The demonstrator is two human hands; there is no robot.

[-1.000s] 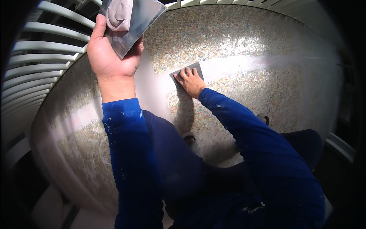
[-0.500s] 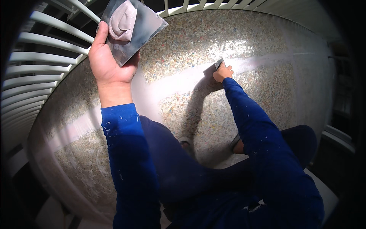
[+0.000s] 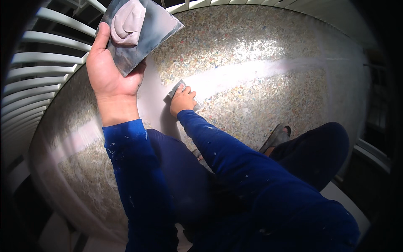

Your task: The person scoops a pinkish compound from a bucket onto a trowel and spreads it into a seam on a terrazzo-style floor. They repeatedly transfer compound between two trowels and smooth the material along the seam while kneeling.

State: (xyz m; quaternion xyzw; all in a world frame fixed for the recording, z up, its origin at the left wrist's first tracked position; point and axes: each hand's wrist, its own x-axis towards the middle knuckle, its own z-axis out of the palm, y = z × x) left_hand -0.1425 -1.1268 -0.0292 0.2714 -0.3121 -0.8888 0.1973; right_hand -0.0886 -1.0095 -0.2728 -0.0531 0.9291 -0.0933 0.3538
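Note:
At the upper left, my left hand [image 3: 113, 77] grips a flat dark metal plate [image 3: 153, 29] from below, thumb along its edge. A thick mound of pale pink paste [image 3: 128, 21] sits on the plate. Near the middle, my right hand [image 3: 183, 99] is closed on a putty knife [image 3: 174, 88] with a wide blade. Its blade is against the speckled board [image 3: 260, 105], where a pale paste strip running across [image 3: 235, 77] meets another strip [image 3: 151, 96] running toward me. My fingers cover much of the knife.
White slatted railing [image 3: 50, 38] curves along the left and far edge of the board. My knees and a sandalled foot [image 3: 278, 136] are at the lower right of the board. Another pale strip [image 3: 79, 136] crosses the board's left part. Dark openings lie at the right rim.
My right hand has swept left with the putty knife along the pale strip, from right of centre to where the strips meet. My left hand with the plate has shifted slightly left.

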